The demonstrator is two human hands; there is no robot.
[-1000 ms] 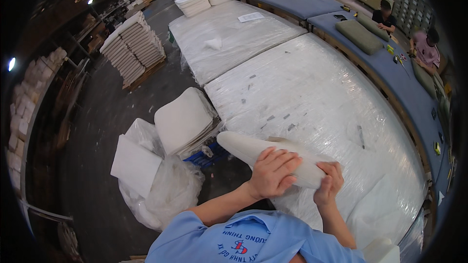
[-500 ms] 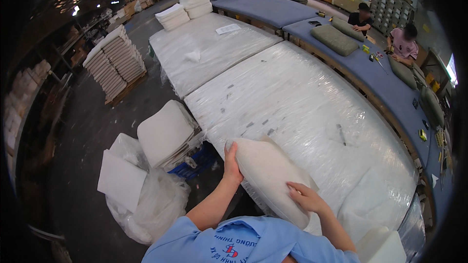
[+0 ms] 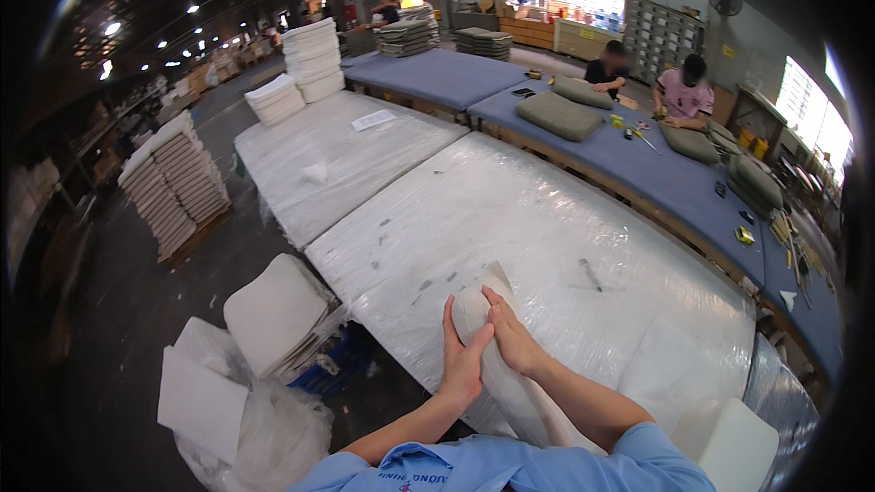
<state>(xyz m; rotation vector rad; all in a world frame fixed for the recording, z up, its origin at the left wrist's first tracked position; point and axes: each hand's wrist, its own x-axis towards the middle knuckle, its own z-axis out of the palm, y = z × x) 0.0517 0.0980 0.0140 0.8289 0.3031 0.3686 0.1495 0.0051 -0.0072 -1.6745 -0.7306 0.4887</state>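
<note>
A white padded cushion [image 3: 513,394] stands tilted on its edge between my arms, its near end close to my blue shirt. Both hands press around its far end. My left hand [image 3: 465,357] grips the left side, thumb lying across toward the other hand. On the right side, my right hand [image 3: 512,335] is wrapped over the cushion with its fingers near the top corner. A thin pale flap [image 3: 499,281] sticks up just beyond the fingers. Below the cushion lies the table [image 3: 437,219], covered in clear plastic film.
Left of me, white foam pads [image 3: 278,310] are stacked over a blue crate [image 3: 319,374], beside a plastic bag [image 3: 283,424]. A white foam block [image 3: 729,437] sits at lower right. Two people work at a blue-topped table [image 3: 638,159] with green cushions [image 3: 558,117].
My right hand has moved from the cushion's near right side up to its far end, beside my left hand. The cushion has turned more onto its edge. The head view has shifted.
</note>
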